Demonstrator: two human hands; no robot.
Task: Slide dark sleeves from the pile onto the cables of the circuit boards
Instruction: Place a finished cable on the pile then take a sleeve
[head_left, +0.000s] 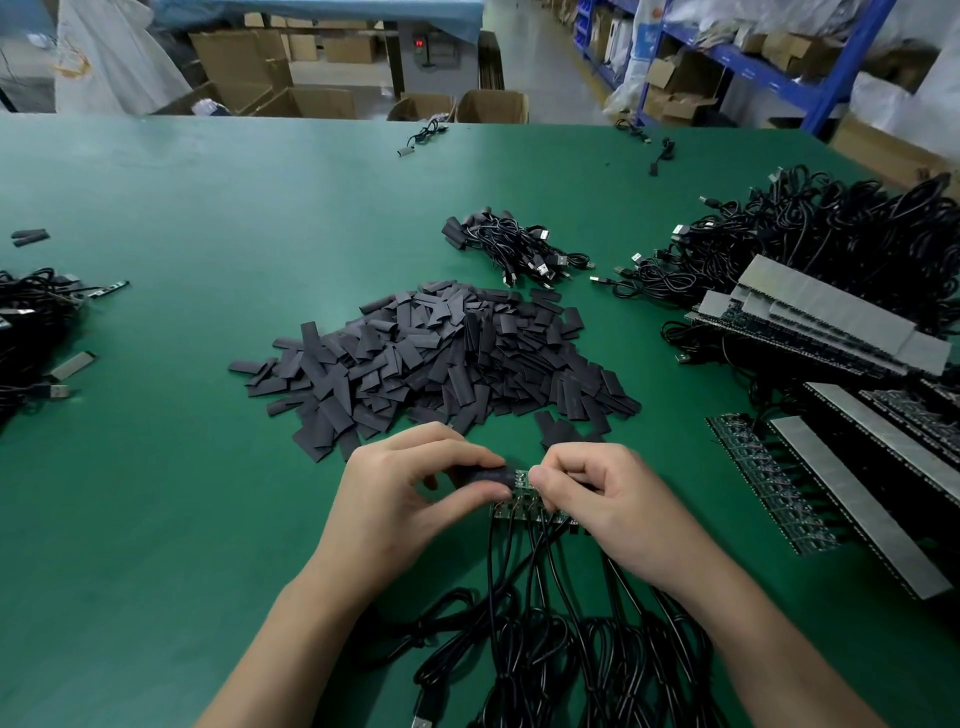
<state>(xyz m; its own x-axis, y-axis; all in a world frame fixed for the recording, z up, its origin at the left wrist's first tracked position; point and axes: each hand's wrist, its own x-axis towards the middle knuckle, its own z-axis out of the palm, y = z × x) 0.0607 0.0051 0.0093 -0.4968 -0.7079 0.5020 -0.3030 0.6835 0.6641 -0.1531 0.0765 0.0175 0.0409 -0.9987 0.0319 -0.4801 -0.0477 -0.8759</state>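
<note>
A large pile of flat dark sleeves (431, 353) lies in the middle of the green table (182, 218). Just in front of it, my left hand (400, 493) pinches one dark sleeve (488, 475) between thumb and fingers. The sleeve's end meets a small circuit board (519, 499) that my right hand (602, 499) holds by its top edge. The board belongs to a short row of joined boards, partly hidden under my right hand. Black cables (524, 623) run from the boards toward me and coil near the table's front edge.
Stacked strips of circuit boards with grey backing (831, 322) and tangled black USB cables (810, 228) fill the right side. A small bundle of sleeved cables (509, 244) lies behind the pile. More cables (31, 322) sit at the left edge. Cardboard boxes and blue shelving stand beyond the table.
</note>
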